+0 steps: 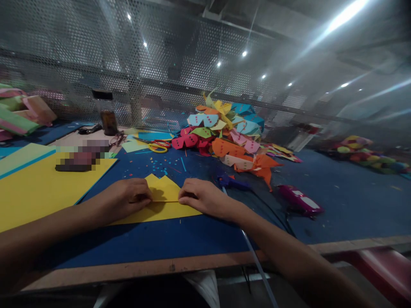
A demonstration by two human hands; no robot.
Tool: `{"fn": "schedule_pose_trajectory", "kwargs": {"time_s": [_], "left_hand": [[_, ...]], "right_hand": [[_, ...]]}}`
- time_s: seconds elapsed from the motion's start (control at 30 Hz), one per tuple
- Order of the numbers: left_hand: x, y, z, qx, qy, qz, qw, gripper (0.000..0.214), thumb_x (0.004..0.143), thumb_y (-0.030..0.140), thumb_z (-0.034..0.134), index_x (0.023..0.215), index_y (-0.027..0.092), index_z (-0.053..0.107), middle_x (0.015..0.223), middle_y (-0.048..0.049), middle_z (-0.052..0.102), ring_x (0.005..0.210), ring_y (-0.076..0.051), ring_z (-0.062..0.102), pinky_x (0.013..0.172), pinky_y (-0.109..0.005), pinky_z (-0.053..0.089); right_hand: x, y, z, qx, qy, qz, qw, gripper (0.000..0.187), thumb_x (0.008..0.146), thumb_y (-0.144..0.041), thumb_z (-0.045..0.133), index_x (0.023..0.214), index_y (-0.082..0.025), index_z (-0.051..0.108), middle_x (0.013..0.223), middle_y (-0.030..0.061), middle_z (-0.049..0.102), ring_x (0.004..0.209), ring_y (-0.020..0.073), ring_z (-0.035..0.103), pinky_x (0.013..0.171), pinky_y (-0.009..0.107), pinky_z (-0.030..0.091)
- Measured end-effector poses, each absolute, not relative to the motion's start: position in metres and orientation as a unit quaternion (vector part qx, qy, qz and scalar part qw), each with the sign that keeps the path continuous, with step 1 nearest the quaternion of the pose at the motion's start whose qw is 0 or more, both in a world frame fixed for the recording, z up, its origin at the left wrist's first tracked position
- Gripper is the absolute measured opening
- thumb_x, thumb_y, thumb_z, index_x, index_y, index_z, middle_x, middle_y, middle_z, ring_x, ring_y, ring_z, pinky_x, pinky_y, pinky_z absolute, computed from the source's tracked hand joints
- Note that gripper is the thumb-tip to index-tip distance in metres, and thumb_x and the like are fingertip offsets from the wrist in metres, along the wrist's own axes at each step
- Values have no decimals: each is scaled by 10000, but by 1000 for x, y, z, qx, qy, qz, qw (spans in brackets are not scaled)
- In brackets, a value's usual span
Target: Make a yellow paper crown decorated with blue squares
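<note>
A yellow sheet of paper [167, 210], partly folded, lies on the blue tabletop in front of me. Two pointed corners stick up at its far side, and a crease runs across it between my hands. My left hand [136, 196] pinches the fold at its left end, fingers curled. At the right end of the same fold, my right hand [199, 197] grips the paper between thumb and fingers. Just beyond my right hand lies a blue glue gun [233, 182] with a clear glue stick running toward the table edge.
Folded paper shapes [229, 145] in many colours are heaped at the back. Yellow-handled scissors [157, 148] lie among paper scraps. Large yellow sheets [32, 188] are at left, near a dark-lidded bottle [108, 113]. A purple object [300, 201] sits at right, beside a black cord.
</note>
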State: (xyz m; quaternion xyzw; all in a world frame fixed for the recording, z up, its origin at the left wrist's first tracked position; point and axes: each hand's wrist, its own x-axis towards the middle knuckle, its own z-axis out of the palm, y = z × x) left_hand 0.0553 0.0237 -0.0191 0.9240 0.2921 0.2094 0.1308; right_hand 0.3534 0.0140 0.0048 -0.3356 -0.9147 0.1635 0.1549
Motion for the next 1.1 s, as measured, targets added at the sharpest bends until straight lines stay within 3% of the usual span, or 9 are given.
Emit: {"fn": "schedule_pose_trajectory", "kwargs": {"time_s": [0.53, 1.1], "left_hand": [[58, 25, -12, 892, 335, 224, 206, 224, 992, 336, 594, 877, 224, 750, 803, -6, 760, 709, -163, 666, 651, -266, 470], [58, 25, -17, 913, 320, 209, 143, 215, 1010, 211, 518, 907, 216, 708, 891, -24, 748, 834, -192, 715, 743, -282, 492]], "right_hand": [[353, 15, 6, -358, -898, 205, 153, 82, 1013, -182, 664, 992, -155, 738, 975, 58, 724, 910, 184, 658, 832, 293, 468], [352, 19, 2, -374, -890, 202, 165, 35, 985, -158, 693, 968, -170, 721, 967, 42, 722, 912, 180, 656, 823, 281, 463]]}}
